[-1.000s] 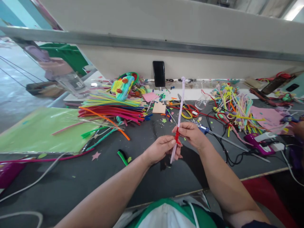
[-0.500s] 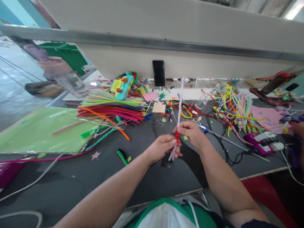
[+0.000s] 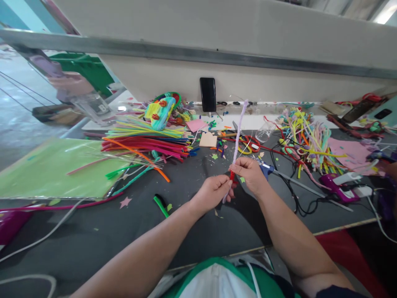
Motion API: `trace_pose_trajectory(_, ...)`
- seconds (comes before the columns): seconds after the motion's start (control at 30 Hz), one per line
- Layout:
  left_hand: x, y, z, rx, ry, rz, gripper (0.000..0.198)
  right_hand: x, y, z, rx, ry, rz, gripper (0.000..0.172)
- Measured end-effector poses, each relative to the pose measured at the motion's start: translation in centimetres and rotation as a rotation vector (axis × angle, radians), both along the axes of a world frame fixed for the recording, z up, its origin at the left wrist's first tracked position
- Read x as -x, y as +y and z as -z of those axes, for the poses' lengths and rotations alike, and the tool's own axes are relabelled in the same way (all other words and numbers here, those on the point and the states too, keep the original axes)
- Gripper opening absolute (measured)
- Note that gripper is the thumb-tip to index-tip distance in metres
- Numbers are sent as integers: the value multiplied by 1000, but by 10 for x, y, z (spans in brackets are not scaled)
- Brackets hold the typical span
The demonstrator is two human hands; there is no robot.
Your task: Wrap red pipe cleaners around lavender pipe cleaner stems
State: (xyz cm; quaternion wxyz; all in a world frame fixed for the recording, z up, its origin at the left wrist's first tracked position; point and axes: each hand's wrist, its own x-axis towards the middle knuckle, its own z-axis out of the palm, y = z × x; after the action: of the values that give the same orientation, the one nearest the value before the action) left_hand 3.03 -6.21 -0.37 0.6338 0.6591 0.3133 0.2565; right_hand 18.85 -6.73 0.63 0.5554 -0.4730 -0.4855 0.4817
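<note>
Pinching long, fuzzy lilac chenille stem [image 3: 237,138] with right hand [image 3: 249,170], fuzzy red strip [image 3: 232,176] with left hand [image 3: 213,191]; press strip snug against stem.

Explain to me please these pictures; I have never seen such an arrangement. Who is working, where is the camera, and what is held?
There is no machine here: a person works with two bare hands. All the pictures come from one camera worn on the person's head, looking forward and down. The left hand and the right hand together pinch a lilac fuzzy stick, with a red part at the fingers. On the dark table lie a bundle of coloured fuzzy sticks, a pale green sheet and a pink star. A black phone stands behind, leaning on the white panel.
</note>
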Motion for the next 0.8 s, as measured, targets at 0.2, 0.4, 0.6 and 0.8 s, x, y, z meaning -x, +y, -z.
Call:
trace_pose_trajectory(0.2, 2, -2, -4, 187, -132, 27, 31, 0, -1, -5, 24, 84, -70, 21)
trace_pose_trajectory(0.4, 3, -8, -3, 451, -386, 186, 27, -8, -7, -12, 81, 254, -297, 24)
trace_pose_trajectory(0.6, 4, -7, 1, 458, -374, 225, 28, -12, -7, -8, 97, 222, -266, 18)
trace_pose_trajectory(0.8, 4, -6, 1, 474, -375, 229, 28, -12, -6, -10, 61, 165, -258, 18)
